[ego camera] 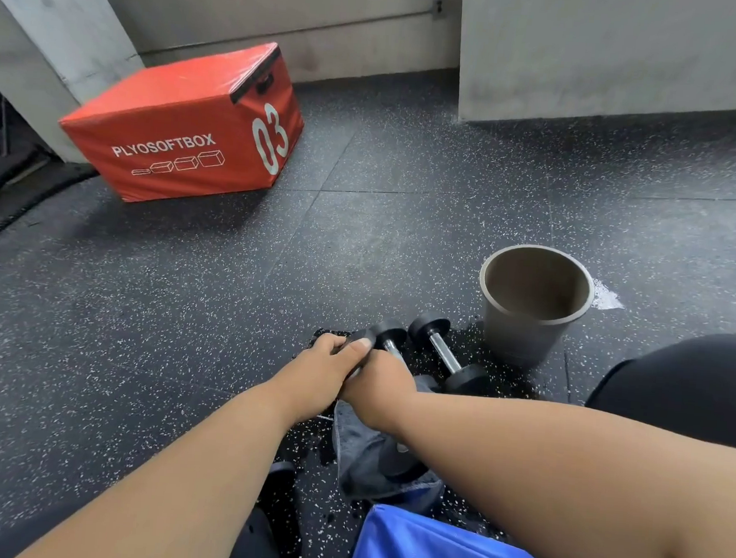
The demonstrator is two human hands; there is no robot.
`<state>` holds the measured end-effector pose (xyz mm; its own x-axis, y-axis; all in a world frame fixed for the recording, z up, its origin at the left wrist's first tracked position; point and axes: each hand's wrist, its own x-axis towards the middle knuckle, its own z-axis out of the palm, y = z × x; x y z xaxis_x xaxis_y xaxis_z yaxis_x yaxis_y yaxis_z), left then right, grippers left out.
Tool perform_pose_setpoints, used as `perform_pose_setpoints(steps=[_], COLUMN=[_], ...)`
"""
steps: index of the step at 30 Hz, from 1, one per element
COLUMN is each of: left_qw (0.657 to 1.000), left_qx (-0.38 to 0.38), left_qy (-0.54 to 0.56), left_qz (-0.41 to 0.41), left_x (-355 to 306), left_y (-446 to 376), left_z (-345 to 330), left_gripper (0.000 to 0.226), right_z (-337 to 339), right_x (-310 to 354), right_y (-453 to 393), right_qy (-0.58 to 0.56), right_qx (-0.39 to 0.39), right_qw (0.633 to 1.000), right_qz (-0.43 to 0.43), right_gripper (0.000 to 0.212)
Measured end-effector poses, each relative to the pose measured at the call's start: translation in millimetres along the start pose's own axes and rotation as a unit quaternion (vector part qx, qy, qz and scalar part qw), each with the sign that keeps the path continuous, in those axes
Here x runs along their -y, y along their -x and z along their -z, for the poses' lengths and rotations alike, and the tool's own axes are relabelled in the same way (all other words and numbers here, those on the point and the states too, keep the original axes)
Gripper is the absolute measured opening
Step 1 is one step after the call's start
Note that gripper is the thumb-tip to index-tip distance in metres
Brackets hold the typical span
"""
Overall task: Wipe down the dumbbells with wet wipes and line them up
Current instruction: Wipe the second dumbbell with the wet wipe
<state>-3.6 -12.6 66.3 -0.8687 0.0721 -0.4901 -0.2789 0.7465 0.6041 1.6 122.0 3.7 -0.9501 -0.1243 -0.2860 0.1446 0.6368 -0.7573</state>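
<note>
Three small black dumbbells with chrome handles lie side by side on the speckled rubber floor. My left hand (329, 365) grips the far head of the leftmost dumbbell (364, 337). My right hand (378, 384) is closed over its handle, with a grey cloth (369, 457) hanging from under that hand toward me. The middle dumbbell (390, 335) lies just right of my hands, its near end hidden. The right dumbbell (446, 354) lies free beside the bucket. The floor around them looks wet.
A grey bucket (534, 305) stands right of the dumbbells, with a small puddle behind it. A red plyo box (180, 130) sits at the back left by a concrete pillar. A blue item (426, 548) lies near my knees. My right knee (690, 379) is at the right.
</note>
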Motion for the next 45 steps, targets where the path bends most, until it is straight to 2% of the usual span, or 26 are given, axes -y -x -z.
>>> perform_pose_setpoints(steps=[3, 5, 8, 10, 13, 15, 17, 21, 23, 25, 28, 33, 38, 41, 45], left_qw=[1.0, 1.0, 1.0, 1.0, 1.0, 1.0, 1.0, 1.0, 1.0, 0.999, 0.999, 0.998, 0.998, 0.999, 0.999], left_qx=[0.001, -0.003, 0.002, 0.002, 0.002, 0.0, 0.0, -0.005, -0.007, -0.01, -0.018, -0.019, -0.009, -0.015, -0.016], left_qy=[0.011, 0.009, 0.011, 0.005, 0.003, 0.003, 0.002, 0.015, 0.025, 0.035, 0.034, 0.048, 0.051, 0.044, 0.044], left_qz=[-0.003, -0.003, -0.006, -0.009, -0.009, -0.009, -0.008, -0.002, 0.004, 0.008, 0.01, 0.019, 0.025, 0.026, 0.027], left_x=[3.5, 6.3, 4.8, 2.7, 0.3, -0.1, -0.6, 1.0, 1.8, 3.4, 5.3, 9.1, 8.2, 7.7, 8.0], left_y=[0.4, -1.9, -0.3, 1.7, 4.0, 4.7, 5.4, 3.4, 1.7, -0.8, -3.8, -6.3, -4.4, -3.2, -3.6], left_z=[2.1, 2.3, 1.8, 0.9, 0.8, 0.6, 0.7, 1.3, 1.4, 1.3, 1.0, 0.7, -0.9, -0.7, 1.8], left_gripper=[0.062, 0.06, 0.079, 0.097, 0.104, 0.104, 0.103, 0.096, 0.077, 0.053, 0.043, 0.047, 0.047, 0.065, 0.081], right_z=[11.5, 22.5, 31.7, 33.1, 37.7, 37.5, 36.6, 35.3, 32.4, 27.8, 27.9, 38.5, 24.1, 22.6, 22.8], right_x=[5.0, 10.0, 9.8, 8.3, 7.4, 5.5, 5.8, 13.8, 15.1, 16.6, 16.4, 24.4, 23.3, 24.7, 25.5], right_y=[-3.4, -2.2, -1.6, -0.4, 3.3, 1.8, 1.0, 3.6, 1.7, -0.2, 0.4, 12.3, 1.6, 3.1, 3.2], right_qy=[-0.026, -0.047, -0.085, -0.122, -0.135, -0.117, -0.111, -0.055, -0.018, -0.028, -0.112, -0.133, -0.032, 0.024, 0.008], right_qx=[0.09, 0.15, 0.215, 0.238, 0.253, 0.253, 0.243, 0.198, 0.169, 0.144, 0.143, 0.165, 0.176, 0.149, 0.137], right_qw=[0.995, 0.987, 0.973, 0.964, 0.958, 0.96, 0.963, 0.979, 0.985, 0.989, 0.983, 0.977, 0.983, 0.988, 0.991], right_qz=[0.012, 0.009, -0.009, -0.009, -0.015, -0.017, -0.028, -0.004, 0.008, -0.007, -0.039, -0.033, -0.036, -0.013, 0.001], right_gripper=[0.017, 0.005, 0.015, 0.007, 0.009, 0.015, 0.009, 0.027, 0.027, 0.027, 0.025, 0.026, 0.055, 0.038, 0.016])
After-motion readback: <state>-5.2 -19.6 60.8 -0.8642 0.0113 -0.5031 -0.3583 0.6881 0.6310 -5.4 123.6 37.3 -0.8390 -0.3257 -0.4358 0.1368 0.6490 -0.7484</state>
